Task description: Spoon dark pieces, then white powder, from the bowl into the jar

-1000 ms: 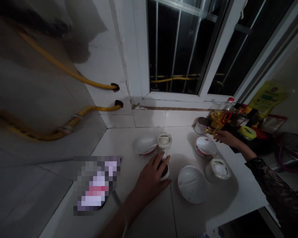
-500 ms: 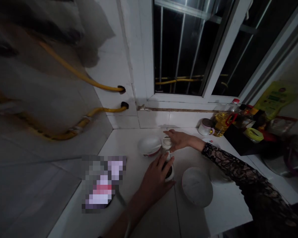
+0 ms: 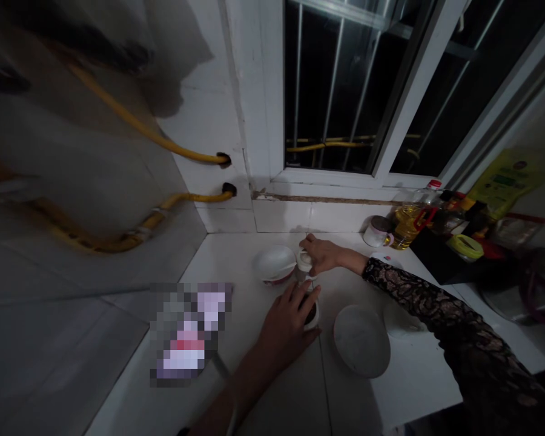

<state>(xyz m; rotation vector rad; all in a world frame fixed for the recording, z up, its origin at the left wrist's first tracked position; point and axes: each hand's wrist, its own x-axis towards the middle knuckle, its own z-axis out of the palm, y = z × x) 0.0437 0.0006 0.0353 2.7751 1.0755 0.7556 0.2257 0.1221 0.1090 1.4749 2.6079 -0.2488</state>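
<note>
My left hand [image 3: 288, 315] is curved around a small white container [image 3: 315, 319] with something dark inside, thumb near its front and fingers over its far side. Just beyond it, my right hand [image 3: 324, 254] has its fingers bent down on a small white lidded jar [image 3: 304, 261], gripping it at the top. My fingers partly cover both vessels. To the left of the jar stands a white bowl [image 3: 275, 261] with a white spoon handle at its rim. A wider, shallow white bowl [image 3: 362, 339] lies to the right of my left hand.
A phone with a blurred screen [image 3: 191, 339] leans at the left. A lidded mug [image 3: 378, 231], an oil bottle [image 3: 406, 224] and a black box of seasonings [image 3: 440, 257] line the back right. Yellow hoses [image 3: 149, 133] run along the left wall. A pot [image 3: 540, 284] is far right.
My right hand's fingers have curled down onto the white jar; they were stretched out over it before. My left hand stays around its container.
</note>
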